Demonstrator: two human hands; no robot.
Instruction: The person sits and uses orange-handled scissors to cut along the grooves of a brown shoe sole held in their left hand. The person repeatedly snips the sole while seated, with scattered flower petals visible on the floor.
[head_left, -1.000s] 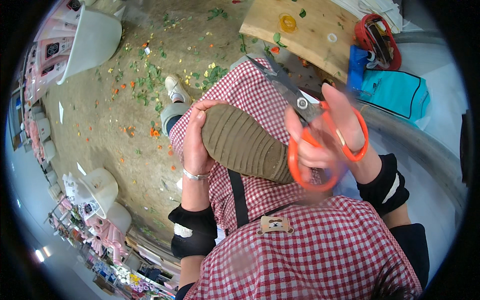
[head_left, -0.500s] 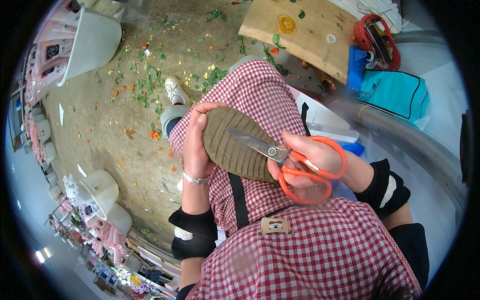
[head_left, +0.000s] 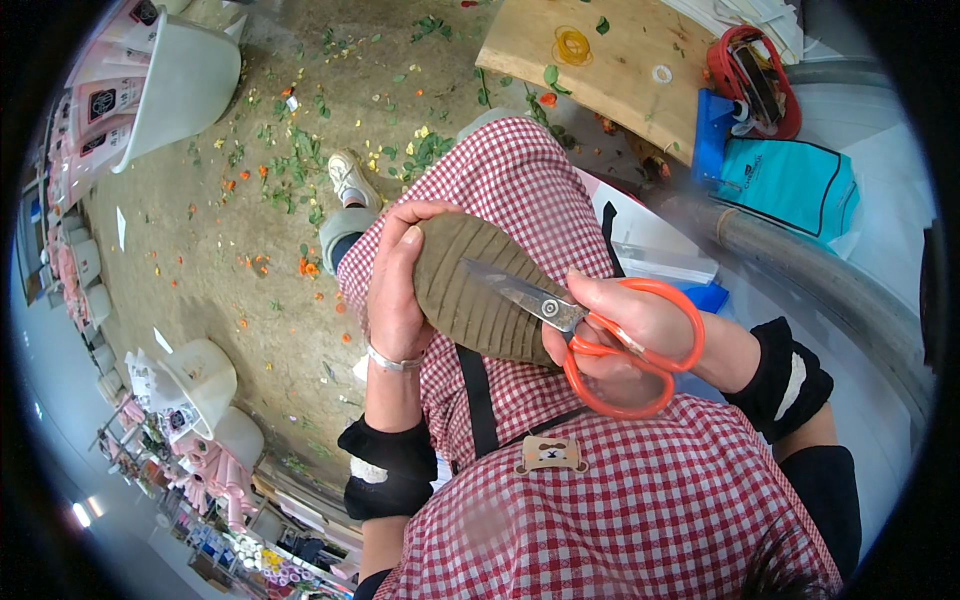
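A brown shoe sole (head_left: 470,300) with ridges across it faces up over my lap. My left hand (head_left: 400,275) is wrapped around its left end, thumb along the edge. Orange-handled scissors (head_left: 549,308) are gripped near the pivot by my right hand (head_left: 625,315), with the handle loops sticking out to the right. Their blades lie together along the sole, tips toward its middle; whether they press on it I cannot tell. Beneath is a red-and-white checked apron (head_left: 610,490). The upper part of the shoe is hidden.
At the top right stands a wooden board (head_left: 620,70) with yellow rubber bands (head_left: 572,46). Beside it are a red pouch (head_left: 755,80), a teal bag (head_left: 790,185) and a grey pipe (head_left: 800,265). White buckets (head_left: 190,85) stand left; leaves and petals litter the floor (head_left: 200,260).
My right hand and the scissors have slid slightly right and toward me along the sole. My left hand and the sole have barely shifted.
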